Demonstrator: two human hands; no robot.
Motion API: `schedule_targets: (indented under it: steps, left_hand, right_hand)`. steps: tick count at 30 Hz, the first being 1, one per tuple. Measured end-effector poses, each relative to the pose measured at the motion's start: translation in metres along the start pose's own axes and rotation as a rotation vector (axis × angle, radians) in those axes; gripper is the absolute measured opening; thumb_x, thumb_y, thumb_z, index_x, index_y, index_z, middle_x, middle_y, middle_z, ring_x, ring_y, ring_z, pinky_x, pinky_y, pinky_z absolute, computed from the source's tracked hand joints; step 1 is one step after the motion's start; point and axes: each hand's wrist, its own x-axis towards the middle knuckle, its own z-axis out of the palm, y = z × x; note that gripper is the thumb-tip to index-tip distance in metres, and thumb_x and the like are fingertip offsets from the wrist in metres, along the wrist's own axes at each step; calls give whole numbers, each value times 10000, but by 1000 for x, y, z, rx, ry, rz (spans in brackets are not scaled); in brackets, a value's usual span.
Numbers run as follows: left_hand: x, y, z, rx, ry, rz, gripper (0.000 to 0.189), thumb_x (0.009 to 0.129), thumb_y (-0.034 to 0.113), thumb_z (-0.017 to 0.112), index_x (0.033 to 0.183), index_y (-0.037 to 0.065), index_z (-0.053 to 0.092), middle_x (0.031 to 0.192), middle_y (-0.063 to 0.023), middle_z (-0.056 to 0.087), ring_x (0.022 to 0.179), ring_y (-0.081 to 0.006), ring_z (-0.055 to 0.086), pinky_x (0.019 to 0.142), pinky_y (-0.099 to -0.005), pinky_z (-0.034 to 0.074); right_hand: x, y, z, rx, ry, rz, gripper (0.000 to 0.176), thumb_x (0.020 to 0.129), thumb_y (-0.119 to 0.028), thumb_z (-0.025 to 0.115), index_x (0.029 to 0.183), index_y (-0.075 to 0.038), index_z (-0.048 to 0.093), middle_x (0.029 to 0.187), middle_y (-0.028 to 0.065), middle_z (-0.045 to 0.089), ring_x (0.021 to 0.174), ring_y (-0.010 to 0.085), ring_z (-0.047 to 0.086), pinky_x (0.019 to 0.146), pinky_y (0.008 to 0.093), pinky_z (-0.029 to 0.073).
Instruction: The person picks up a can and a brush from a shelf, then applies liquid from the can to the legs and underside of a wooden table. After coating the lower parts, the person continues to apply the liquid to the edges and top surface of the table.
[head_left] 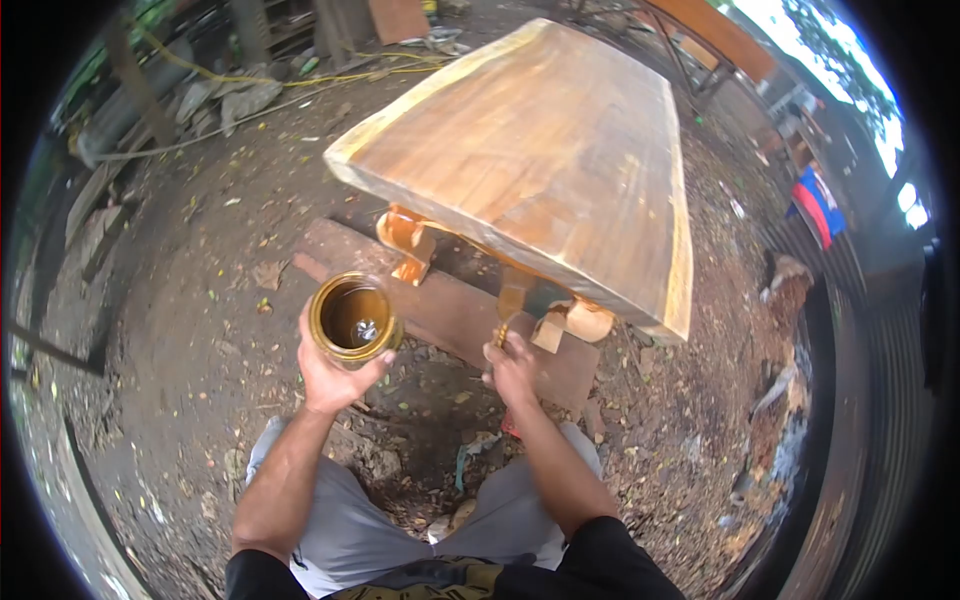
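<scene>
A worker, seated or crouched before a thick slab-topped table (530, 130), works with both hands occupied. The left hand (335, 378), spread wide around a brown-coated jar (350, 352), holds it mouth-up in front of the table's near edge, toward its left corner. The right hand (515, 372) closes narrowly on the handle of a brush (514, 294), whose head points up at the underside of that edge; whether the bristles touch wood cannot be told. Below the tabletop, two carved supports (404, 228) (590, 318) stand near a flat reddish board (450, 315) lying on the ground. The table's near right corner juts past the right hand, leaving a gap between wrist and wood. Leaf-strewn ground (220, 260) opens out left of the table; to its right, more ground runs to corrugated sheeting (900, 380).
</scene>
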Motion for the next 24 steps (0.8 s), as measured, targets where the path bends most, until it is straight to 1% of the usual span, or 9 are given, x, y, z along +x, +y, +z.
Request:
schedule_targets:
  steps: [1,4,7,10,13,16,19,22,24]
  left_hand:
    - [0,0,1,-14,-7,2,996,669,182,934,1451,-39,358,1324,-173,611,1224,-262,621,1065,-399,494]
    - [-1,0,2,-51,-33,-19,968,687,188,934,1442,-30,370,1361,-175,581,1268,-269,586,1105,-415,460]
    - [1,2,2,20,-56,2,935,698,181,930,1435,-16,391,1382,-164,566,1284,-264,576,1119,-414,440]
    - [4,3,6,17,-51,13,919,700,175,928,1429,-12,401,1362,-149,576,1270,-251,578,1109,-410,442]
    - [2,9,11,61,-58,9,907,705,168,926,1426,-8,404,1343,-140,583,1245,-238,580,1095,-404,447]
    - [-5,14,20,88,-43,-44,889,701,131,915,1420,-5,410,1328,-139,583,1219,-227,582,1080,-389,456]
    - [-12,13,24,74,-49,-51,875,703,103,902,1420,-11,415,1329,-139,581,1210,-220,583,1073,-380,459]
    - [-20,11,28,42,-63,-76,852,710,90,891,1416,-13,425,1332,-137,578,1212,-220,580,1075,-375,456]
    - [-22,16,33,48,-68,-90,856,709,95,894,1417,-12,426,1334,-136,577,1214,-221,578,1075,-373,455]
  right_hand:
    - [-12,-1,-19,80,52,68,331,893,-164,670,1191,-21,649,843,31,684,633,120,624,539,284,518]
    - [-43,3,-87,31,110,74,255,860,-88,693,1106,-32,722,941,19,672,704,100,601,566,267,501]
    - [-64,7,-140,44,194,78,319,854,-92,695,1168,-38,717,863,-10,642,706,94,565,637,279,475]
    - [-62,16,-163,9,251,-21,336,863,-128,678,1193,-77,711,864,11,650,728,86,564,671,277,469]
    - [-57,-16,-163,-122,309,-49,281,877,-97,684,1155,-90,725,842,-50,604,701,77,522,632,266,438]
    - [-21,47,-174,-16,229,-34,278,883,-81,689,1158,-116,723,864,-54,604,692,60,513,604,248,425]
    - [-18,89,-165,129,160,106,290,894,-65,697,1180,-108,717,846,-56,600,687,47,512,581,237,421]
    - [-9,133,-157,261,151,127,298,904,-66,705,1199,-104,712,848,-55,605,686,52,524,581,247,439]
    - [6,171,-152,320,108,152,327,899,-99,709,1224,-133,712,891,-48,624,763,72,557,610,255,463]
